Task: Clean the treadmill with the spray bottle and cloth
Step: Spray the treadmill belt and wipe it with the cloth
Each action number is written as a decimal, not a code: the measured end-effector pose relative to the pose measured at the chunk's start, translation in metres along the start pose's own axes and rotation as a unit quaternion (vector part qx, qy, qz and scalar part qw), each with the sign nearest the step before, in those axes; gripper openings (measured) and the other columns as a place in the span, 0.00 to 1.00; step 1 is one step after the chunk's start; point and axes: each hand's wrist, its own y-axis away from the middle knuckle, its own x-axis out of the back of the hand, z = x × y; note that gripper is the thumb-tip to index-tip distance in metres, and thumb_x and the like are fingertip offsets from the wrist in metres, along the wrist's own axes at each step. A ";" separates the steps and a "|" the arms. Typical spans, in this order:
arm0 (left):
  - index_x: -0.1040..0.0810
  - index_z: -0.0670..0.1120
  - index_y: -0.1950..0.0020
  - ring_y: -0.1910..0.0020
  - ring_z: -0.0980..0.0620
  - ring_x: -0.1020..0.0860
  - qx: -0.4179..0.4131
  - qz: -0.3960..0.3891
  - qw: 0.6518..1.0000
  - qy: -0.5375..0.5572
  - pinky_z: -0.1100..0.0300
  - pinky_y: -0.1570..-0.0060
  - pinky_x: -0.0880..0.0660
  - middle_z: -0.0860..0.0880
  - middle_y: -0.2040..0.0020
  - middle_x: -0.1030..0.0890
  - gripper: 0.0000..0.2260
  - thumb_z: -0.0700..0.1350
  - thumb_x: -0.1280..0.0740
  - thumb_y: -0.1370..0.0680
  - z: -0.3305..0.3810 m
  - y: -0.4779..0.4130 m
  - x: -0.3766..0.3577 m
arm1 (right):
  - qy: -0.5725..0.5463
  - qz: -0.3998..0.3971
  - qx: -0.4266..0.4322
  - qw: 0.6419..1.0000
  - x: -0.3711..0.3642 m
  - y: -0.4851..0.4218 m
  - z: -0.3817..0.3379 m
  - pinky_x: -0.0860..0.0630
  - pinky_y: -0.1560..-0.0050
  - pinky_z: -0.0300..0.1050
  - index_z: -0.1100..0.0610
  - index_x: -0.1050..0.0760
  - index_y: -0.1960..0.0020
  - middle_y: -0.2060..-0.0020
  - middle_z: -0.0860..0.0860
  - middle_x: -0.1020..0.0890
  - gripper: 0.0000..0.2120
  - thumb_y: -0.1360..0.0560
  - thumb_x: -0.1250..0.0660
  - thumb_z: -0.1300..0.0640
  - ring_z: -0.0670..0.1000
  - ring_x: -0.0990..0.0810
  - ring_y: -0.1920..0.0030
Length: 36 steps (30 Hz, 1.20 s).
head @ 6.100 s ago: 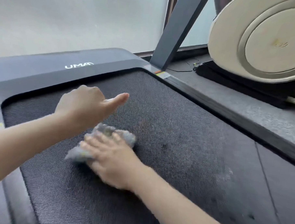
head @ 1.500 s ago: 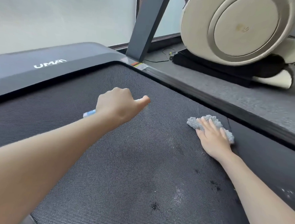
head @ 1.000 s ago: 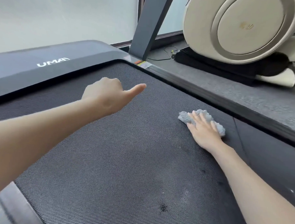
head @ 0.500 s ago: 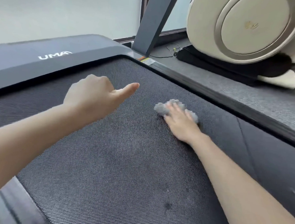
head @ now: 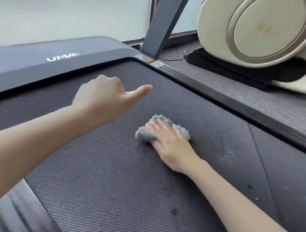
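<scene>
The treadmill's dark textured belt (head: 111, 175) fills the view, with dark specks and a damp patch near its right edge. My right hand (head: 170, 144) lies flat, fingers straight, pressing a crumpled grey cloth (head: 144, 133) onto the middle of the belt. My left hand (head: 100, 97) hovers above the belt to the left of the cloth. Its fingers are curled into a fist and its thumb points right. The spray bottle is hidden inside that fist; an earlier frame showed a blue and white tip sticking out of it.
The grey motor cover (head: 63, 59) with white lettering spans the far end. A slanted grey upright (head: 163, 25) rises at the belt's far right corner. The right side rail (head: 219, 99) borders grey carpet (head: 254, 95), where a large beige machine (head: 257, 29) and a cable (head: 179, 54) sit.
My right hand has slid the cloth from the belt's right edge leftward to the middle. My left fist has stayed hovering over the belt, and the blue tip is no longer visible.
</scene>
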 end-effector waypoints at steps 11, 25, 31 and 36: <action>0.23 0.38 0.71 0.71 0.44 0.22 0.021 0.003 1.000 0.007 0.54 0.63 0.23 0.43 0.72 0.22 0.42 0.75 0.52 0.30 0.000 0.008 0.019 | -0.014 0.009 -0.041 0.999 -0.003 0.012 -0.001 0.66 0.26 0.48 0.46 0.54 0.22 0.24 0.40 0.55 0.26 0.19 0.56 0.44 0.40 0.62 0.25; 0.23 0.35 0.68 0.72 0.44 0.22 0.024 -0.016 1.000 -0.002 0.51 0.63 0.22 0.42 0.71 0.20 0.43 0.75 0.52 0.30 -0.010 0.005 0.005 | 0.005 -0.016 -0.202 0.979 0.011 -0.070 0.055 0.62 0.26 0.55 0.48 0.53 0.22 0.22 0.46 0.53 0.24 0.17 0.56 0.46 0.47 0.58 0.24; 0.25 0.38 0.73 0.74 0.44 0.24 0.004 0.002 1.000 -0.008 0.56 0.67 0.27 0.43 0.75 0.24 0.43 0.77 0.53 0.31 -0.006 0.001 0.008 | -0.025 0.009 0.130 0.991 -0.020 0.015 -0.076 0.64 0.26 0.50 0.49 0.49 0.23 0.23 0.45 0.48 0.24 0.18 0.51 0.48 0.46 0.56 0.23; 0.27 0.39 0.73 0.72 0.44 0.24 0.009 -0.011 1.000 -0.022 0.55 0.65 0.25 0.43 0.73 0.24 0.41 0.76 0.52 0.30 -0.004 0.005 0.005 | 0.019 0.020 0.079 0.997 -0.006 -0.006 -0.016 0.59 0.24 0.53 0.46 0.47 0.23 0.23 0.43 0.48 0.22 0.17 0.52 0.49 0.45 0.54 0.24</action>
